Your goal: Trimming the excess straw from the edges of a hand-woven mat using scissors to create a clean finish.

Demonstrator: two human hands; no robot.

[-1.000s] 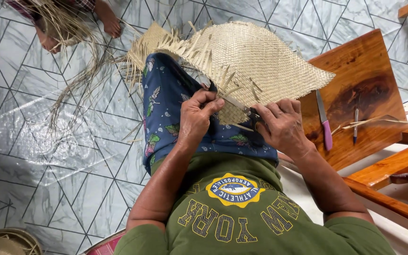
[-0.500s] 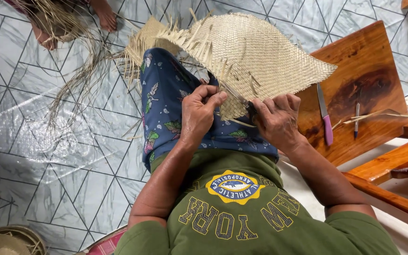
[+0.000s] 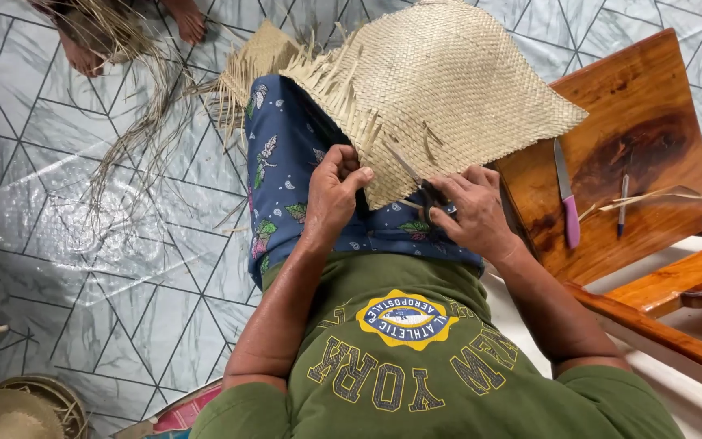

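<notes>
- Fingers of the right hand (image 3: pixel 474 213) are curled through the handles of a pair of dark-handled metal scissors (image 3: pixel 421 187); whether the blades are parted or closed is too small to tell.
- Left hand (image 3: pixel 333 193) pinches the fringed near edge of the pale woven straw mat (image 3: pixel 457 81), thumb pressed against bent fingers, with loose strip ends standing up just above the knuckles.
- Between the two hands, the scissors' long axis runs on a slant, tips aimed up and toward the left hand; the blades lie against the mat's underside edge, so the loose strips sit just beyond the tips, on the left hand's side.
- Beneath the mat, the blue flower-print cloth (image 3: pixel 286 154) covers the person's lap.
- Off to the right, on the reddish polished wooden bench (image 3: pixel 652 97), a purple-handled knife (image 3: pixel 567 195) and a thin dark pen-like tool (image 3: pixel 621 207) lie near each other, well apart from both hands.
- Farthest off, loose dry straw strands (image 3: pixel 136 122) trail over the grey tiled floor (image 3: pixel 58 244) by another person's bare feet (image 3: pixel 184 18).
</notes>
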